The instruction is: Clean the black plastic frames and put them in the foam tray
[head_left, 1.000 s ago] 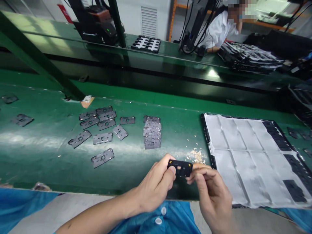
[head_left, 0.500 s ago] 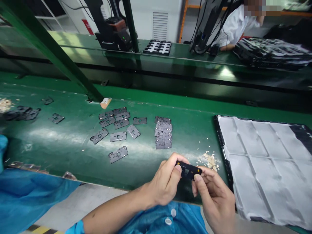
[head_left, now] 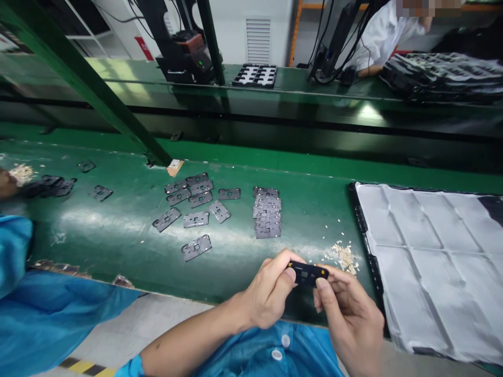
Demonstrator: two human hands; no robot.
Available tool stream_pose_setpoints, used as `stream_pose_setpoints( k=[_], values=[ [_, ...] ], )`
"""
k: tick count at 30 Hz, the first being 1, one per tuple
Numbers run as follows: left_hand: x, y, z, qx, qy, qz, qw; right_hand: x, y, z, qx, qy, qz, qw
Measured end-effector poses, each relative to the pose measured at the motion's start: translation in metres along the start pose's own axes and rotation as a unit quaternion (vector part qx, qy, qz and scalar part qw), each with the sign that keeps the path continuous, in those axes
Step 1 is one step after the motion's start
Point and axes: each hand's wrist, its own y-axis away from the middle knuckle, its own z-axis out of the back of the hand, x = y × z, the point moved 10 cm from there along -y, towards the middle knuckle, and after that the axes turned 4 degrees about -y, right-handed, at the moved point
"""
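Note:
Between my two hands, above the front edge of the green bench, is a flat black plastic plate [head_left: 305, 274] with yellow patches at its ends. My left hand [head_left: 271, 288] pinches its left end between thumb and fingers. On its right end, my right hand [head_left: 348, 306] grips with the thumb on top and fingers underneath. Past my hands stands an overlapping row of similar dark plates [head_left: 268, 212]. Several loose plates [head_left: 196, 219] lie scattered to the left of that row. Small pale chips [head_left: 345, 257] are heaped just beyond my right hand.
To the right lies a black tray [head_left: 367, 235] covered by a white compartmented liner [head_left: 424, 272]. A slanted green post [head_left: 98, 99] meets the bench at left. A co-worker's blue sleeve [head_left: 14, 251] is at far left; another person in white [head_left: 377, 39] sits across the bench.
The view has shifted slightly, so the bench things sit a little farther right. A co-worker's hand has come in at the far left. My hands keep the same hold on the plate.

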Motion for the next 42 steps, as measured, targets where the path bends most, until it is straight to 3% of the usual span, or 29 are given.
stream_pose_setpoints(
  k=[6, 14, 19, 29, 33, 36, 39, 42],
  values=[
    [0.007, 0.002, 0.002, -0.004, 0.026, 0.011, 1.0, -0.003, 0.005, 0.0, -0.031, -0.018, -0.044, 0.998],
    [0.003, 0.001, 0.005, -0.027, -0.003, 0.0, 1.0, 0.001, 0.004, -0.003, -0.027, -0.026, -0.032, 0.999],
    [0.008, 0.003, 0.006, -0.039, -0.007, 0.033, 0.999, 0.0, 0.006, -0.003, -0.027, -0.022, -0.027, 0.999],
    [0.031, 0.007, 0.008, -0.097, 0.086, 0.126, 0.983, 0.003, 0.018, -0.005, 0.019, 0.06, 0.119, 0.991],
    [0.033, 0.012, 0.008, -0.107, 0.103, 0.148, 0.978, -0.002, 0.01, -0.012, 0.037, -0.013, 0.024, 0.999],
    [0.032, 0.016, 0.001, -0.069, 0.122, 0.163, 0.977, -0.009, 0.006, -0.01, 0.013, -0.049, -0.055, 0.997],
    [0.028, 0.019, -0.007, -0.024, 0.128, 0.164, 0.978, -0.015, 0.004, -0.007, -0.002, -0.063, -0.083, 0.995],
    [0.023, 0.021, -0.004, -0.023, 0.066, 0.157, 0.985, -0.022, 0.004, -0.008, -0.005, -0.079, -0.09, 0.993]
  ],
)
